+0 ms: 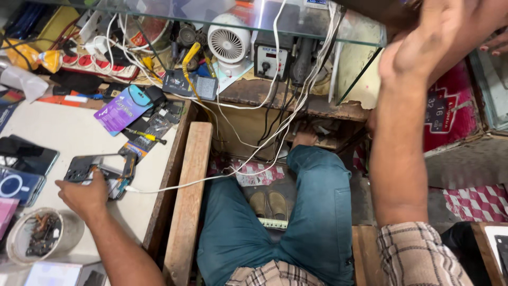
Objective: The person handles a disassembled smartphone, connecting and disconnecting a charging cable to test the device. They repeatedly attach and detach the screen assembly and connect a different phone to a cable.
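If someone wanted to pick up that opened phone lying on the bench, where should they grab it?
Probably by its two long edges, coming from above. The phone lies flat with its insides facing up, so the faces are best avoided. The left hand already rests at its near edge, and a white cable trails from its right end.

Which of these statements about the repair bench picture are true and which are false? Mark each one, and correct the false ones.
1. The left hand rests on an opened phone on the workbench. True.
2. The right hand rests flat on the workbench. False: it is raised up by the glass shelf, blurred.
3. A small white fan stands under the glass shelf. True.
4. A white cable runs from the opened phone toward the wooden plank. True.
5. The person wears red trousers. False: the trousers are blue jeans.
6. The round container near the left hand is empty. False: it holds small dark parts.
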